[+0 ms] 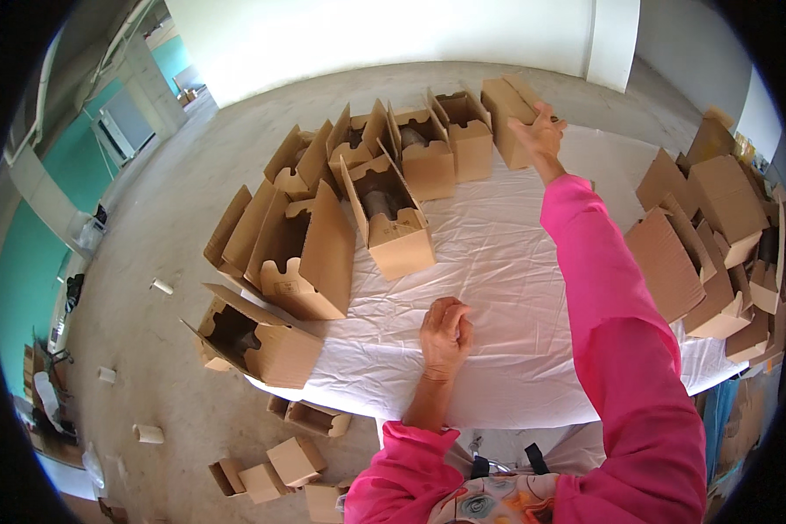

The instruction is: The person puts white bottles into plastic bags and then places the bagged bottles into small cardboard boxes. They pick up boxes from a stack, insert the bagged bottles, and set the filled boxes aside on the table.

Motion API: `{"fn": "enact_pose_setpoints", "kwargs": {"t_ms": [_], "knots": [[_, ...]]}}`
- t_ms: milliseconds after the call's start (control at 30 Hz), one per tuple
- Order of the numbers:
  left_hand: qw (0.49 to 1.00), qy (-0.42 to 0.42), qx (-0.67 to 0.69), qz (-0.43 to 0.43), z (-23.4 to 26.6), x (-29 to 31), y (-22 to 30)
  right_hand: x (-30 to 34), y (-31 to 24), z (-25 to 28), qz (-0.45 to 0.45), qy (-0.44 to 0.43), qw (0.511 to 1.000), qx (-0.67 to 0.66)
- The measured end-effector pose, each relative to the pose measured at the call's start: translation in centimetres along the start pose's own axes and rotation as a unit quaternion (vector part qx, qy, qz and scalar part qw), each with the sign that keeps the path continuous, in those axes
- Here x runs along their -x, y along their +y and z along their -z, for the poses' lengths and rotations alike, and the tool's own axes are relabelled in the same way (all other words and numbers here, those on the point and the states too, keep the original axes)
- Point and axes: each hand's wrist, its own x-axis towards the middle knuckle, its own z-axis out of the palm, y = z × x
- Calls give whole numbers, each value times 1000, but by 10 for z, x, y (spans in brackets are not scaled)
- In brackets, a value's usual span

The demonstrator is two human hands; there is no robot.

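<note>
My right hand [541, 135] reaches to the far side of the table, fingers spread, at the right side of a cardboard box [505, 131] whose top looks closed. Whether the palm presses on that box I cannot tell. My left hand [445, 336] lies on the white cloth [506, 271] with its fingers curled in, and nothing shows in it. Ahead of it stands an open box [402, 249] with a dark grey rounded thing [378, 203] inside. Farther back is another open box [428, 170], also holding something grey.
More open boxes [323, 253] stand along the table's left and far edges. A pile of empty-looking cartons [672, 262] crowds the right side. Small boxes [295, 461] lie on the floor at lower left, near white cylinders [148, 434]. A white wall [393, 35] rises beyond.
</note>
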Motion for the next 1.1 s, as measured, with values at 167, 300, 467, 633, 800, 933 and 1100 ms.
{"fn": "enact_pose_setpoints", "kwargs": {"t_ms": [167, 300, 467, 633, 800, 933, 1100], "knots": [[1000, 17, 4, -26, -5, -4, 6, -14, 42, -34, -9, -102, 995, -19], [1000, 0, -5, -3, -3, 1, -1, 13, 27, -4, 26, -128, 991, -19], [1000, -4, 12, 18, 0, 0, 1, 84, 47, 108, 245, -84, 965, -29], [999, -13, 28, 19, 3, 0, 0, 165, 82, 257, 246, 77, 940, 224], [998, -20, 50, 21, -2, -2, 10, 186, 142, 308, 199, 68, 938, 277], [990, -78, 93, 67, -2, 5, 23, 188, 122, 310, 237, 46, 953, 184], [983, -118, 138, 33, 7, -7, 102, 225, 75, 317, 306, -58, 950, 5]]}}
